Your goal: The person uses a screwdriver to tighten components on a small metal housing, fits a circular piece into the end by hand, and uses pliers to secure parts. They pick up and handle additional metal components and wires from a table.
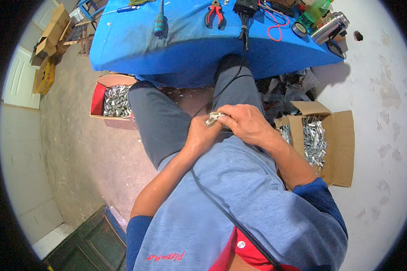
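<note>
Over my lap, my left hand (201, 134) and my right hand (246, 122) meet with their fingers closed. Between their fingertips is a small silvery metal part (214, 117) with a notched shape; the fingers cover some of it. My left fingers grip its lower left end, and my right thumb and forefinger pinch its right side. To the right, a cardboard box (343, 149) holds many thin metal pieces (314, 141). On the left by my knee, a red-sided box (97, 99) contains short shiny metal pieces (117, 101).
A blue-covered table (185, 58) stands ahead. On it lie red-handled pliers (214, 14), a screwdriver (159, 23), a black device with cables (246, 9), a steel flask (330, 28) and a green bottle (313, 16). A black cable (217, 205) runs over my body.
</note>
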A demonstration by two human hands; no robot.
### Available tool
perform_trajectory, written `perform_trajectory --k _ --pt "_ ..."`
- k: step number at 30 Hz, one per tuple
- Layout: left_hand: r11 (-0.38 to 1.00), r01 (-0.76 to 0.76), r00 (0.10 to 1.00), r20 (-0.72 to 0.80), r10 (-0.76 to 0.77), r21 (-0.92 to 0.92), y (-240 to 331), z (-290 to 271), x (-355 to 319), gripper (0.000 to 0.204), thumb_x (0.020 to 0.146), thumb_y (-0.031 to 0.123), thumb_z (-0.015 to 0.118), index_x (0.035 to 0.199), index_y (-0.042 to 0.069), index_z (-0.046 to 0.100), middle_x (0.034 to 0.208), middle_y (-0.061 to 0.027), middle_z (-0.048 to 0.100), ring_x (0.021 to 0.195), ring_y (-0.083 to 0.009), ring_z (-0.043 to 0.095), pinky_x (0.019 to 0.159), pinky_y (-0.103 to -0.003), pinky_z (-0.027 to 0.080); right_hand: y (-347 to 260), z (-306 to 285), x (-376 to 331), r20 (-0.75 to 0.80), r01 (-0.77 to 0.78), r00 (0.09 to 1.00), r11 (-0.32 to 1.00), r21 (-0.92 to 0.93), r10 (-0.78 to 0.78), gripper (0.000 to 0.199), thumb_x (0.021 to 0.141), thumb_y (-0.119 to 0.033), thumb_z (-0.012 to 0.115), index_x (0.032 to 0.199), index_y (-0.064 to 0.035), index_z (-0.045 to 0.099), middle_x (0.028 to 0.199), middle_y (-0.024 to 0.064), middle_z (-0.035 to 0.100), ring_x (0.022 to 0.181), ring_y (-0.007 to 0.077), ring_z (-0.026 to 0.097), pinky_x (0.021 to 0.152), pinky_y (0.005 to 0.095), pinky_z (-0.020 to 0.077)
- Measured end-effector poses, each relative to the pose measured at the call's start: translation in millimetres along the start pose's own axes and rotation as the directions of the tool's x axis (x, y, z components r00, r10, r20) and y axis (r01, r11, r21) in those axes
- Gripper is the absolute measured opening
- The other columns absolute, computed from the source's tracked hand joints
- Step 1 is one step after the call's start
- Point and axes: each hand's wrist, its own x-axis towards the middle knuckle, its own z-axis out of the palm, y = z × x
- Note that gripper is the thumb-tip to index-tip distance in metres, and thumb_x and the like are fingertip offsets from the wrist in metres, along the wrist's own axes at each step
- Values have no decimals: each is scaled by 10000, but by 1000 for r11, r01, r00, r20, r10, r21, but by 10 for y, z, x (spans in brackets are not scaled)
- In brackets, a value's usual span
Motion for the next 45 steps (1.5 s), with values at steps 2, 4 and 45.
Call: perform_trajectory --k 2,4,45 --pt "999 1 1000 14 0 -32 14 8 22 257 872 186 601 790 -56 623 684 1 588 656 -65 494 539 -279 417 2 1 13 -31 13 999 999 46 -12 219 907 -235 552 973 -38 620 842 181 647 789 383 613 727 455 471" --pt "991 31 999 43 -26 -127 56 1 17 266 865 188 600 815 -70 635 685 -34 616 670 -80 538 559 -294 452 48 86 13 -117 93 989 996 10 -91 233 908 -261 532 965 -46 603 872 208 643 797 403 610 735 486 464" --pt "976 215 946 258 -197 -45 201 13 23 259 863 263 602 745 33 590 693 19 537 643 -59 460 548 -255 375 391 -223 347 468 44 857 935 351 -216 287 908 -269 527 992 4 556 832 136 625 772 244 585 690 382 458"
